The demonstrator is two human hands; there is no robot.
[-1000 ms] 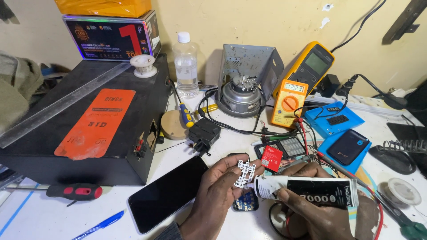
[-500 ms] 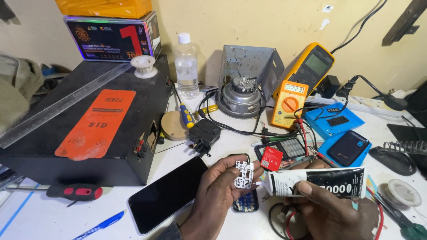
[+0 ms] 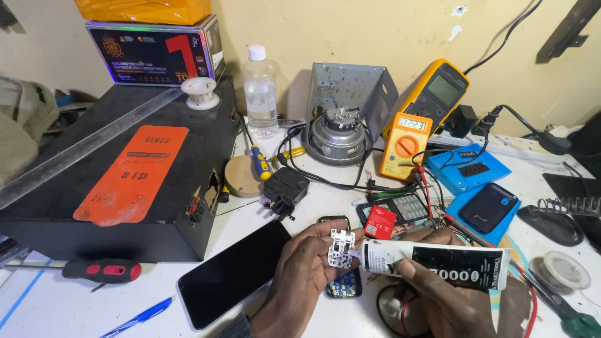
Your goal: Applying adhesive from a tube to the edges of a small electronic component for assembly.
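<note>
we hold a small white metal bracket (image 3: 342, 248) in the left hand (image 3: 300, 275), thumb and forefinger pinching its left edge so the perforated face tilts toward the nozzle. the right hand (image 3: 438, 294) grips a black-and-white glue tube (image 3: 438, 263), fingers wrapped round the body, thumb pressed on top. nozzle tip touches, or sits just beside, the bracket's right edge; we cannot tell which.

location: both items are above the white bench (image 3: 37, 313), over a small blue circuit board (image 3: 343, 285), just right of a dark phone (image 3: 235, 272) lying face up.

procedure, as we judge it:
- keep the pinch at the bracket's edge only, so fingertips stay off the glue zone.
- squeeze w/ light thumb pressure; a thin bead is enough. excess would prob. fill the perforations.
- steady the right wrist on the bench to stop the tip wandering.
- hold the work clear of the blue board below, as drips could foul it.

nearby: red-tagged part (image 3: 379, 221) and keypad module (image 3: 404, 206) just behind the hands, orange multimeter (image 3: 405, 145) w/ leads further back, black plug adapter (image 3: 285, 188), red-and-black screwdriver (image 3: 103, 271) well left. red wires (image 3: 532, 307) run under the right hand; keep the tube off them.
</note>
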